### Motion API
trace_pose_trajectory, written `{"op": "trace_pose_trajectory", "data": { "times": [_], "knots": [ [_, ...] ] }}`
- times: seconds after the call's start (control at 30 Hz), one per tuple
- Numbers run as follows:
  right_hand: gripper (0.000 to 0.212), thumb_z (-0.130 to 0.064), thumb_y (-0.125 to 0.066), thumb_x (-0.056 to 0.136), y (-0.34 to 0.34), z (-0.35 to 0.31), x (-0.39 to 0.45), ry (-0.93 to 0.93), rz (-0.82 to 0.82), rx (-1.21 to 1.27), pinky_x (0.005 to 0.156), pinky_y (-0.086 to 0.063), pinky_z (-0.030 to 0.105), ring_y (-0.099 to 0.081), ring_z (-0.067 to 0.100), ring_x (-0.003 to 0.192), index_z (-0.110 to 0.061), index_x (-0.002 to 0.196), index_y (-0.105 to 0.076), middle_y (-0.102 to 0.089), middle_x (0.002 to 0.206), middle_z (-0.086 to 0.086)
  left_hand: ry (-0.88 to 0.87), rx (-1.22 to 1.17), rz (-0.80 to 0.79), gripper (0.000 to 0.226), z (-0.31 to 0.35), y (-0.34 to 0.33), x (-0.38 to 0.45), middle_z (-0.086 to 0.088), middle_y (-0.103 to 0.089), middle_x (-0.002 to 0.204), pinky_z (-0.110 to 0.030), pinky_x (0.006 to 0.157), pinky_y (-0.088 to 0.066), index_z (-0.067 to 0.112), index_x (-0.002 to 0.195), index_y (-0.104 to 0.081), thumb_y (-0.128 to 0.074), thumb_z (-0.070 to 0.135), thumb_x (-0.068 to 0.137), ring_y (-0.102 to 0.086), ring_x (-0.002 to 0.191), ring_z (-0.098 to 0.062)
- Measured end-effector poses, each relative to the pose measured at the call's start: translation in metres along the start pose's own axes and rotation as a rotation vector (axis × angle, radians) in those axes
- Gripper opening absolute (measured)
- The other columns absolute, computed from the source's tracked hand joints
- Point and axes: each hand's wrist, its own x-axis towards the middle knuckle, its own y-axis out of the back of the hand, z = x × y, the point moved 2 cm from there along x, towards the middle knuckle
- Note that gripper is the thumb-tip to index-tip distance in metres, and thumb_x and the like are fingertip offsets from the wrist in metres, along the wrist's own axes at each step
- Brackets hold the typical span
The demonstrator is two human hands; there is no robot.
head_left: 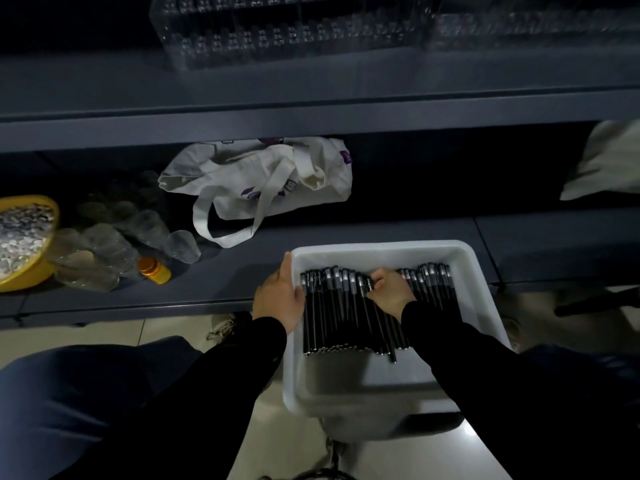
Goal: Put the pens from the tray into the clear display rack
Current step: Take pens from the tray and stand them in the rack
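Right hand [389, 292] is digging into the black pens [341, 306] lying in the white tray [388, 249], fingers [375, 283] curling round a few pens mid-row; left hand [278, 296] is gripping the tray's left rim, thumb over the edge. Best to be lifting a small, aligned bunch, caps together. Pens: dozens, too packed to count; one tray; clear display rack [291, 32] sitting well above the tray, on the upper shelf
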Motion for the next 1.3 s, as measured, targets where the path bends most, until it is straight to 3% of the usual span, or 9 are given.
{"op": "trace_pose_trajectory", "data": {
  "times": [0.2,0.4,0.53,0.6,0.67,0.8,0.97,1.17,1.3],
  "knots": [
    [0.033,0.006,-0.054,0.085,0.014,-0.013,-0.013,0.111,0.017,0.059,0.081,-0.042,0.023,-0.052,0.018,0.093,-0.004,0.116,-0.053,-0.053,0.098,0.004,-0.038,-0.023,-0.002,0.066,0.0,0.012,0.0,-0.012,-0.038,0.148,-0.039,0.106,-0.036,0.016,0.153,-0.011,-0.047,0.024,0.098,-0.042,0.13,-0.03],
    [0.033,0.001,-0.06,0.088,0.066,-0.052,-0.058,0.378,0.115,0.17,0.067,-0.043,0.011,-0.051,0.007,0.071,-0.021,0.112,-0.052,-0.052,0.08,-0.003,-0.319,-0.196,0.271,0.048,0.027,0.073,-0.012,-0.008,-0.045,0.14,-0.025,0.104,-0.031,0.012,0.143,-0.038,-0.05,0.018,0.097,-0.041,0.129,-0.023],
    [0.036,-0.001,-0.06,0.089,0.122,-0.111,-0.092,0.58,0.205,0.163,0.067,-0.041,0.014,-0.047,0.012,0.067,-0.03,0.108,-0.051,-0.047,0.079,-0.001,-0.571,-0.207,0.512,0.042,0.048,0.141,-0.011,-0.013,-0.054,0.12,-0.021,0.095,-0.039,0.002,0.126,-0.053,-0.043,0.024,0.092,-0.047,0.11,-0.016],
    [0.037,-0.004,-0.061,0.089,0.147,-0.141,-0.106,0.665,0.221,0.168,0.07,-0.046,0.023,-0.052,0.017,0.071,-0.037,0.103,-0.05,-0.052,0.082,0.0,-0.601,-0.204,0.604,0.043,0.055,0.172,-0.008,-0.015,-0.053,0.119,-0.014,0.099,-0.032,0.0,0.125,-0.052,-0.041,0.025,0.092,-0.045,0.11,-0.016],
    [0.041,-0.008,-0.061,0.09,0.169,-0.17,-0.119,0.726,0.251,0.166,0.077,-0.051,0.033,-0.06,0.023,0.079,-0.045,0.099,-0.047,-0.057,0.09,0.005,-0.592,-0.221,0.674,0.042,0.063,0.2,-0.006,-0.013,-0.05,0.124,-0.011,0.1,-0.026,0.002,0.129,-0.05,-0.042,0.024,0.093,-0.043,0.113,-0.016],
    [0.037,-0.014,-0.06,0.092,0.219,-0.227,-0.134,0.81,0.334,0.202,0.085,-0.053,0.044,-0.066,0.027,0.09,-0.043,0.11,-0.046,-0.055,0.101,0.006,-0.589,-0.207,0.772,0.038,0.074,0.241,0.007,-0.012,-0.046,0.13,-0.024,0.102,-0.033,0.004,0.132,-0.047,-0.054,0.009,0.095,-0.042,0.118,-0.019],
    [0.044,-0.012,-0.061,0.092,0.267,-0.283,-0.138,0.86,0.438,0.27,0.077,-0.05,0.018,-0.061,0.007,0.077,-0.026,0.132,-0.046,-0.053,0.102,-0.011,-0.419,-0.139,0.782,0.045,0.067,0.28,0.044,-0.011,-0.039,0.139,-0.036,0.107,-0.036,0.007,0.136,-0.044,-0.057,0.016,0.094,-0.041,0.126,-0.027],
    [0.047,-0.009,-0.063,0.091,0.287,-0.325,-0.12,0.865,0.478,0.399,0.064,-0.052,0.012,-0.056,0.008,0.07,-0.027,0.131,-0.046,-0.053,0.095,-0.004,-0.233,-0.242,0.608,0.056,0.053,0.287,0.082,-0.018,-0.024,0.15,-0.039,0.106,-0.036,0.008,0.144,-0.034,-0.057,0.024,0.095,-0.037,0.13,-0.034],
    [0.033,-0.003,-0.057,0.093,0.292,-0.342,-0.101,0.827,0.5,0.421,0.049,-0.046,0.012,-0.053,0.01,0.061,-0.022,0.12,-0.052,-0.05,0.081,-0.007,-0.202,-0.299,0.548,0.057,0.051,0.28,0.092,-0.015,-0.035,0.145,-0.034,0.089,-0.042,0.018,0.147,-0.027,-0.054,0.026,0.097,-0.051,0.115,-0.033]
  ]
}}
